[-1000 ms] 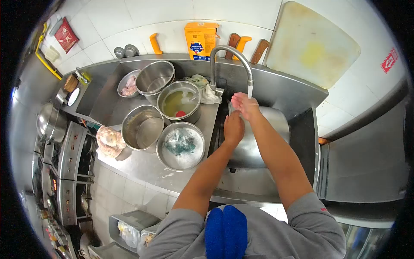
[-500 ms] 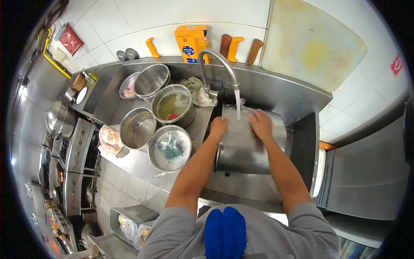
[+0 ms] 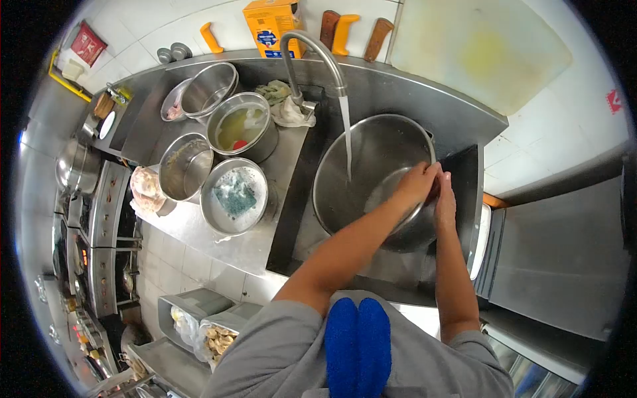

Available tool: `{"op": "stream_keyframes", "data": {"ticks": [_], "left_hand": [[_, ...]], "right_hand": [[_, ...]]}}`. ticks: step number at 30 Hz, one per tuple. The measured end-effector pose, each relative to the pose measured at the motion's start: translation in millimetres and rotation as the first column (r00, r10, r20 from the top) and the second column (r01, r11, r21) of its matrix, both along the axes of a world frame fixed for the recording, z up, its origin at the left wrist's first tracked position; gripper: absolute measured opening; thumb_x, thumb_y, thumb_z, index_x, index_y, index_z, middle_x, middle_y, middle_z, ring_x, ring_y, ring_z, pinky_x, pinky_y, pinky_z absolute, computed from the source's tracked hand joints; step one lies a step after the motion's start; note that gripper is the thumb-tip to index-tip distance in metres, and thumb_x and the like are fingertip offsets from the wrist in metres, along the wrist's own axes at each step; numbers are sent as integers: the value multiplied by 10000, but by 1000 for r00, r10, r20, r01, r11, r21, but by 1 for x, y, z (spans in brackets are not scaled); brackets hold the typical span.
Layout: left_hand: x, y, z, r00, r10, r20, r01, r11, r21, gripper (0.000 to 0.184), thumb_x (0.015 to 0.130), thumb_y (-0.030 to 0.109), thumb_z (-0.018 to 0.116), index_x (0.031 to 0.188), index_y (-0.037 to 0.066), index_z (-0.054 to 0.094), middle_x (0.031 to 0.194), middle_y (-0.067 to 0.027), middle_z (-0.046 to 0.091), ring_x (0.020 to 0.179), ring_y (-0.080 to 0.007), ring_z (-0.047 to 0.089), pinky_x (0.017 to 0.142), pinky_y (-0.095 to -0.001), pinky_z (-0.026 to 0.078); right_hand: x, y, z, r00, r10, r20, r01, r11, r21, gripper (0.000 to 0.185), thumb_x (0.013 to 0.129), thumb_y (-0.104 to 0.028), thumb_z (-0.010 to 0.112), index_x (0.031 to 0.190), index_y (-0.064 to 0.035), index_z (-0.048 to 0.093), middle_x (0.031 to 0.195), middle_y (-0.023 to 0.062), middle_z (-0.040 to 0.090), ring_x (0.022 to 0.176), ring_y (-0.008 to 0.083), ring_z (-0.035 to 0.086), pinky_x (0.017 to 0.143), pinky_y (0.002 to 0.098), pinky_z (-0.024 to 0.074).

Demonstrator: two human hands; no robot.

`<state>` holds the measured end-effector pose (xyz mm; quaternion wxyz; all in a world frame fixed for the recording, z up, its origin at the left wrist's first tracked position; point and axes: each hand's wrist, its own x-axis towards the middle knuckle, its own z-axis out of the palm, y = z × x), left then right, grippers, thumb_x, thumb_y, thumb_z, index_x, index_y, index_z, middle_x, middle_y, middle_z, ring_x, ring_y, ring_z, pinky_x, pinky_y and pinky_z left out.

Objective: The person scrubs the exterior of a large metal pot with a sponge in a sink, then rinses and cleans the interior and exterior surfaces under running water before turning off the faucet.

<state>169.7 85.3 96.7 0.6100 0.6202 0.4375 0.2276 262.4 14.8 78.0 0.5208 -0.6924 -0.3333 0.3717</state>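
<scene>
A large stainless steel pot (image 3: 371,142) sits in the sink with its mouth facing up and somewhat toward me, showing its wet inside. My left hand (image 3: 418,184) reaches across the pot to its right rim, with the fingers closed over the edge. Against the outer right side is my right hand (image 3: 446,202), gripping the pot close beside the left hand; part of its fingers is hidden. Water runs from the curved faucet (image 3: 313,41) into the pot.
On the steel counter (image 3: 249,247) left of the sink stand several metal bowls, including one with a green scouring pad (image 3: 234,194) in suds and one with yellowish liquid (image 3: 240,126). Cloths (image 3: 292,111) lie by the faucet base. Knife handles and an orange box (image 3: 271,30) line the back ledge.
The pot has turned from lying on its side to mouth up. My left hand has moved right across it to the right rim, and my right hand has shifted to its outer right side.
</scene>
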Motion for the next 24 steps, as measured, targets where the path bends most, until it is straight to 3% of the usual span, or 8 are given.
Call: {"op": "stream_keyframes", "data": {"ticks": [2, 3, 5, 7, 9, 15, 18, 24], "left_hand": [[-8, -3, -32, 987, -50, 154, 80, 977, -198, 467, 922, 410, 417, 1145, 29, 570, 1131, -244, 582, 1042, -409, 551, 904, -446, 427], [-17, -1, -54, 949, -62, 308, 182, 908, -377, 500, 930, 442, 398, 1161, 34, 573, 1137, -236, 583, 1060, -396, 546, 920, -432, 417], [-50, 11, -85, 913, -224, -341, 320, 912, 258, 499, 937, 451, 394, 1181, 55, 576, 1164, -173, 595, 1086, -382, 549, 922, -444, 415], [-99, 15, -115, 590, -72, -804, 562, 752, 345, 510, 926, 466, 413, 1275, 113, 531, 1391, -111, 431, 1336, -350, 301, 1056, -572, 232], [-152, 14, -147, 489, -23, -872, 588, 747, 310, 488, 929, 446, 402, 1284, 139, 536, 1429, -105, 371, 1383, -304, 200, 1086, -620, 54], [-149, 3, -177, 141, -475, -869, 841, 521, -148, 480, 933, 426, 362, 1302, 164, 521, 1461, -78, 327, 1402, -272, 146, 1111, -578, 6], [-145, 24, -145, -111, -342, -933, 902, 358, -239, 499, 937, 445, 321, 1297, 166, 526, 1457, -62, 332, 1408, -245, 110, 1129, -524, -11], [-159, 77, -161, 154, 47, -987, 931, 326, 161, 517, 903, 501, 393, 1244, 158, 576, 1450, -33, 349, 1398, -227, 156, 1145, -470, 8]], "right_hand": [[-4, -4, 8, 982, 67, -179, -48, 993, 109, 658, 917, -456, 487, 1388, -19, 344, 1342, 203, 458, 1201, 301, 482, 997, 343, 357], [0, -6, -3, 999, 44, 12, -45, 994, 97, 651, 876, -349, 513, 1400, -18, 311, 1350, 206, 440, 1204, 307, 477, 1005, 342, 350], [7, -12, -20, 922, 6, 388, -33, 997, 63, 714, 795, -135, 566, 1422, -18, 246, 1366, 212, 404, 1210, 320, 468, 1021, 340, 335], [1, -15, -6, 929, -19, 370, -5, 998, 64, 711, 759, -78, 507, 1424, -33, 259, 1372, 198, 411, 1238, 317, 446, 1031, 341, 325], [4, -10, 3, 976, 3, 217, -4, 1000, 7, 695, 767, -91, 503, 1425, -75, 280, 1399, 187, 397, 1276, 324, 411, 1044, 350, 311], [51, 41, -4, 927, 170, 335, -189, 982, 26, 570, 789, -92, 469, 1355, -57, 413, 1298, 160, 508, 1177, 250, 496, 997, 322, 349], [62, 57, 5, 954, 150, 261, -162, 987, 24, 521, 883, -240, 570, 1338, -38, 419, 1249, 183, 542, 1130, 257, 537, 970, 313, 386], [12, -81, -75, 975, -212, 60, 210, 977, 40, 688, 849, -248, 630, 1402, -18, 290, 1391, 199, 384, 1238, 301, 427, 1024, 375, 348]]}}
